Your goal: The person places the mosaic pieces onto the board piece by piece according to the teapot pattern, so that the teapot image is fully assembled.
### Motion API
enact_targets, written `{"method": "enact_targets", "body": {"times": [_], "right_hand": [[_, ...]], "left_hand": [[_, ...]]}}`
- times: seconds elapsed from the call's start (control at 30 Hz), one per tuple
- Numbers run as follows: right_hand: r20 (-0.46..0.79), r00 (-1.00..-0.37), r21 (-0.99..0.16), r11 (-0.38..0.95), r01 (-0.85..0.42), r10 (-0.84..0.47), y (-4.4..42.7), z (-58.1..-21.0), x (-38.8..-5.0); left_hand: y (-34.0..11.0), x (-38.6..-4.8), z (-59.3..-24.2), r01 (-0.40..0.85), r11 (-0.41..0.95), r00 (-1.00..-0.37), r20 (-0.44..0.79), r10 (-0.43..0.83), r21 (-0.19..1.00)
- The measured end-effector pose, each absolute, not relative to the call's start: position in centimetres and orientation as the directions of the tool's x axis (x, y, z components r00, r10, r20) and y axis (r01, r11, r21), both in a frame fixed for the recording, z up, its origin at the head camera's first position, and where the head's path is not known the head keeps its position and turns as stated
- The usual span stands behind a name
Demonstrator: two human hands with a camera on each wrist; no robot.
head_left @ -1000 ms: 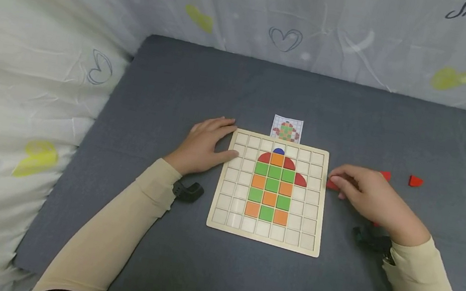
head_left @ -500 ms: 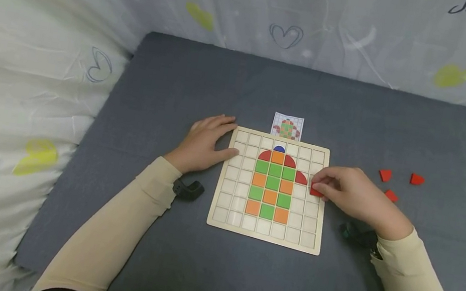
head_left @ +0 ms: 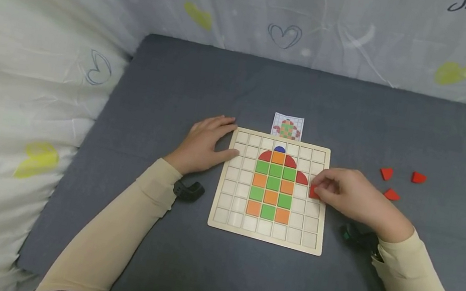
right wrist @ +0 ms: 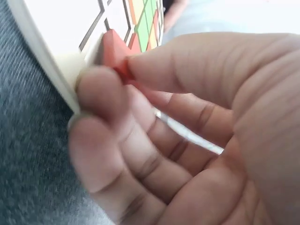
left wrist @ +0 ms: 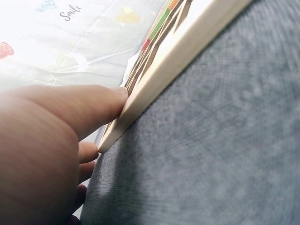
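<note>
A red piece [head_left: 313,194], pinched by the right hand [head_left: 350,194], pokes out just left of its thumb and finger, over the board [head_left: 263,240] (its long way is hidden). The left hand [head_left: 205,143], farther off, touches the other edge, thumb spread wide.

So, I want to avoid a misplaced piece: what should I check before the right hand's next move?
1. Grip of the right hand: ok, thumb and fingers hold a red tile.
2. Wooden grid board braced: ok, the left hand rests at its left rim, thumb on the wood.
3. Red tile over the board: ok, at the rightmost column.
4. Red tile flush in a cell: cannot tell, fingers cover part of it.
5. Pattern card in sight: ok, just beyond the board's far rim.
6. Loose red quarter-round tiles clear of the board: ok, three lie to its right.
</note>
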State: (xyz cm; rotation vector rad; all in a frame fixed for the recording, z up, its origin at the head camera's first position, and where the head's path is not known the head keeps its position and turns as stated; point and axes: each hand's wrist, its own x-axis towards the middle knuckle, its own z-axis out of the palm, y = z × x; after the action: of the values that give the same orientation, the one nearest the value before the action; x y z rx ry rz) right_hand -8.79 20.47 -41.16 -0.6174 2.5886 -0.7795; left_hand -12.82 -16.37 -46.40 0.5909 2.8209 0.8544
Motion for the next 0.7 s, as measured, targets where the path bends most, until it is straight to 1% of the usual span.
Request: {"method": "enact_targets", "body": {"times": [0.2,0.43,0.7], "right_hand": [[-0.229,-0.831,-0.578,0.758,-0.303,-0.507,20.0,-41.1,-8.6],[-0.249,-0.84,-0.56,0.78,-0.281,-0.482,19.9,-41.0,-8.6],[-0.235,-0.851,-0.567,0.778,-0.272,-0.469,21.1,-40.3,-8.7]], "left_hand": [[-16.4,-12.8,-46.4,0.324,0.762,-0.916,-0.015,0.401,0.561],[-16.4,-12.7,-46.1,0.323,0.76,-0.916,-0.015,0.4,0.564],[-16.2,-12.6,-46.1,0.321,0.761,-0.917,-0.017,0.399,0.564]]}}
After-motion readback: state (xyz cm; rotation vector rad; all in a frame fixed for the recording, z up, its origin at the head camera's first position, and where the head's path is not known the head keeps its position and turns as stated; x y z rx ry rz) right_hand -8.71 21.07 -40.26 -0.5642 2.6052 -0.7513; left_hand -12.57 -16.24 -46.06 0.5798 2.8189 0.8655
